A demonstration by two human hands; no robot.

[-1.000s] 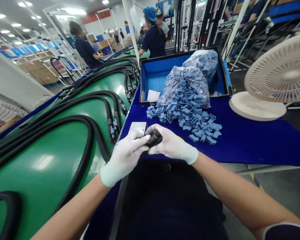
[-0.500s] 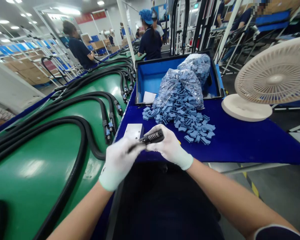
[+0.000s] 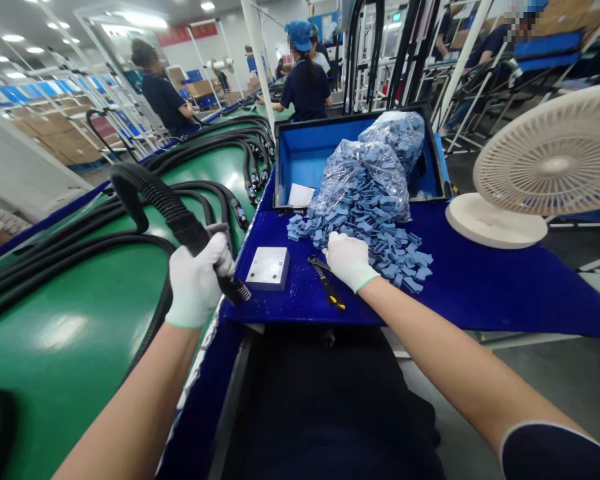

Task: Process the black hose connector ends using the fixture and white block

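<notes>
My left hand (image 3: 195, 280), in a white glove, is wrapped around the black corrugated hose (image 3: 167, 203) close to its end fitting (image 3: 235, 288). That fitting points down to the right, over the table's left edge. At the near left edge of the heap of small blue plastic clips (image 3: 365, 227) is my gloved right hand (image 3: 349, 259). Its fingers are curled together, and whatever they pinch is hidden. Pincers with black and yellow handles (image 3: 333, 293) lie just left of this hand. Between the hands sits a silver metal block (image 3: 269, 268) with holes.
Several black hoses (image 3: 90, 217) lie on the green work surface (image 3: 60, 340) at left. A blue crate (image 3: 300, 163) stands behind the clips, with clear bags of clips (image 3: 360, 167) in and before it. A white fan (image 3: 555, 167) is at right. People work farther back.
My hands have parted. The left has swung left and down with the hose; the right has let go of it and moved to the clips. The pincers have come into view.
</notes>
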